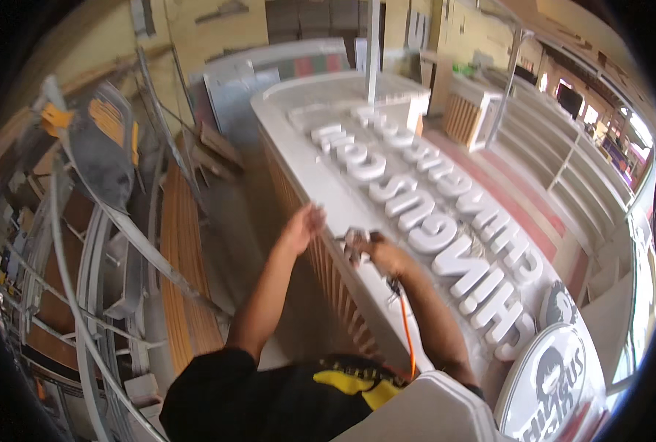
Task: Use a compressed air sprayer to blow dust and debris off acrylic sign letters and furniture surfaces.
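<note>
My right hand (388,255) is closed round a metal spray gun (357,241), which I hold over the left edge of a long white counter (328,193). From below the gun an orange air hose (407,324) hangs down toward my body. Beside that same edge, to the left of the gun, my left hand (301,230) is raised with nothing visible in it. Its fingers look loosely apart, though slightly blurred. Large white raised letters (420,221) lie in rows along the countertop, to the right of my hands.
A round sign (545,383) with a printed figure leans at the counter's near right end. Wooden slats (343,309) line the counter's side. Metal frames (85,295) and long orange-brown boards (181,272) crowd the left. White stepped shelving (563,158) stands at the far right.
</note>
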Available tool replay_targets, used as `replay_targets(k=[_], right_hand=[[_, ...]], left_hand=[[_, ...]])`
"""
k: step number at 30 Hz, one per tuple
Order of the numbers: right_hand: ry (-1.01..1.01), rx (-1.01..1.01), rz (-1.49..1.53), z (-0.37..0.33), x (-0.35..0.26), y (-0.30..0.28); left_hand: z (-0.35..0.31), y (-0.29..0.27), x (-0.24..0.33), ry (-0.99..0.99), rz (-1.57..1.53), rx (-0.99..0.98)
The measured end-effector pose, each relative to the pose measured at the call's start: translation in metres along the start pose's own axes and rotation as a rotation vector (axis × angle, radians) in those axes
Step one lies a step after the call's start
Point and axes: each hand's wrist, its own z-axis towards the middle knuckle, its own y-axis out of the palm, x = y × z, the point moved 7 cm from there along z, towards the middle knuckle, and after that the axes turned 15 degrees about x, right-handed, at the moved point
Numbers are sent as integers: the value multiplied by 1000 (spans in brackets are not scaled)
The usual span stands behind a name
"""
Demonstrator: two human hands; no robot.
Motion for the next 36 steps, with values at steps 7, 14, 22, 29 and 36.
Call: replay_targets(k=[7,14,22,29,36], right_hand=[[336,393,159,70,181,-94],[686,717,185,176,220,-118],[503,550,320,373,195,-40],[770,478,344,346,253,94],[611,463,497,363,221,117]], left_hand=[[71,2,15,-5,198,-75],[92,-184,-3,-153,350,373],[89,-308,-24,-261,456,638],[95,-347,-89,318,1377,199],[45,-336,-80,-29,1433,73]])
